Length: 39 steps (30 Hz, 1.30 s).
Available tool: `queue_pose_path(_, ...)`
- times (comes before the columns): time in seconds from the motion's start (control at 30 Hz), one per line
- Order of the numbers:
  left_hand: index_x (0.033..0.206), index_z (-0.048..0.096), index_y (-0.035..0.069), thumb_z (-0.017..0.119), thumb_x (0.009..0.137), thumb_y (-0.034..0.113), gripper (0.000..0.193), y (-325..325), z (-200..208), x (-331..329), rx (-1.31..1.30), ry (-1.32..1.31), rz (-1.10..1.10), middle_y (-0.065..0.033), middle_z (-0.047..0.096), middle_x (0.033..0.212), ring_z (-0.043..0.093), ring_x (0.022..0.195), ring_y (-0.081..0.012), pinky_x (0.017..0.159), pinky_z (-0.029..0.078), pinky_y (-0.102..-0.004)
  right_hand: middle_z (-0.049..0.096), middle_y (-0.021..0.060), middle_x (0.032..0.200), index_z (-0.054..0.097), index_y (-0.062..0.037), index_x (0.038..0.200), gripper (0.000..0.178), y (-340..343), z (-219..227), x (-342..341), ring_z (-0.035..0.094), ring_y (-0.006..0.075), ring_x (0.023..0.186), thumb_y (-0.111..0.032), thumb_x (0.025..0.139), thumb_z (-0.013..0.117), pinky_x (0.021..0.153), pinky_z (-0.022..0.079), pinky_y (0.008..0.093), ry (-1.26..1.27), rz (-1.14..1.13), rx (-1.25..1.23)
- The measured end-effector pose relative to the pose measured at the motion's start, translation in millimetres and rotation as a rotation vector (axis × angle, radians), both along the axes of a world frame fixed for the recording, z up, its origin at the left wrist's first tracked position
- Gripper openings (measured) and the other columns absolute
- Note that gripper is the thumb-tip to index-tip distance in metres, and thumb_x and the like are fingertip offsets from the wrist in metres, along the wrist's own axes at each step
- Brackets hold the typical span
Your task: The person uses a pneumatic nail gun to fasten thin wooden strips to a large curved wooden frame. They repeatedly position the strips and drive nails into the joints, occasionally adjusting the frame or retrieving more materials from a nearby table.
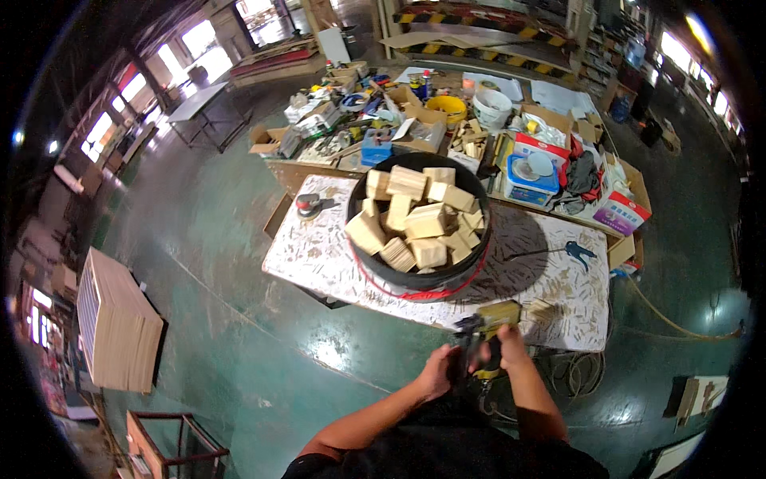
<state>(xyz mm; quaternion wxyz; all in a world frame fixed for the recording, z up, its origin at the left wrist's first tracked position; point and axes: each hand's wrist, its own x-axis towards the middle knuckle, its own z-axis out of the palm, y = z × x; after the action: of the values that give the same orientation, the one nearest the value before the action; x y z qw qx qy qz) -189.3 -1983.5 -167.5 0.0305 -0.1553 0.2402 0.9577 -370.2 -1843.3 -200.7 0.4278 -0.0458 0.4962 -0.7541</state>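
Observation:
Just off the near edge of the table, a yellow-and-black nail gun (501, 314) is between my hands. My right hand (511, 349) is wrapped round its black grip. My left hand (436, 374) is closed on the dark part at its left side, somewhat smeared by motion. A fitting and hose hang below the tool. Beyond it, a large black tub (352, 239) with a red band stands on the table, heaped with pale wood blocks (425, 221). A small piece of wood (542, 310) lies just right of the nail gun.
The white, brown-flecked table (319, 259) bears a red-and-grey sander (307, 205) and an air blow gun (580, 254). Behind stands a cluttered bench with a yellow bucket (448, 109) and blue-and-white tub (532, 180). Coiled hose (576, 375) hangs at right; stacked boards (120, 327) stand left.

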Motion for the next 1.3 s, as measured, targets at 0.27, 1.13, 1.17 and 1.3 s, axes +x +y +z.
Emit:
queue_pose_path(0.27,0.136,0.056,0.008,0.054,0.106,0.043,0.046,-37,-57,-97,-0.381,-0.238,-0.209,-0.0120,0.063,0.133,0.059,0.124,-0.0235,0.107,0.045,-0.0449,0.061,0.0098,0.066,0.057,-0.0047,0.099,0.057,31,-15,-152,0.054,0.0242,0.049,-0.061,0.097,0.063,0.064,0.052,0.0451,-0.126,-0.360,-0.013)
queue_pose_path(1.13,0.117,0.073,0.008,0.063,0.092,0.052,0.051,-199,-276,395,-0.905,-1.207,0.080,-0.0198,0.074,0.113,0.069,0.108,-0.0384,0.096,0.054,-0.0458,0.063,0.0141,0.109,0.060,0.0006,0.121,0.043,-259,-88,-70,0.063,0.0295,0.091,-0.037,0.102,0.061,0.078,0.055,0.0456,0.786,-0.085,0.591)
queue_pose_path(1.17,0.117,0.073,0.009,0.063,0.092,0.051,0.050,-212,-282,407,-0.864,-1.191,0.117,-0.0198,0.074,0.113,0.069,0.109,-0.0386,0.096,0.053,-0.0460,0.062,0.0136,0.106,0.061,0.0001,0.119,0.041,-291,-88,-25,0.062,0.0293,0.089,-0.037,0.101,0.061,0.077,0.054,0.0456,0.784,0.002,0.601)
queue_pose_path(1.3,0.114,0.072,0.009,0.065,0.092,0.048,0.045,-270,-274,490,-0.855,-1.128,0.131,-0.0197,0.072,0.115,0.067,0.111,-0.0371,0.098,0.051,-0.0460,0.061,0.0118,0.097,0.064,-0.0020,0.110,0.037,-379,-116,171,0.060,0.0285,0.082,-0.038,0.101,0.060,0.072,0.053,0.0459,0.623,0.502,0.728)
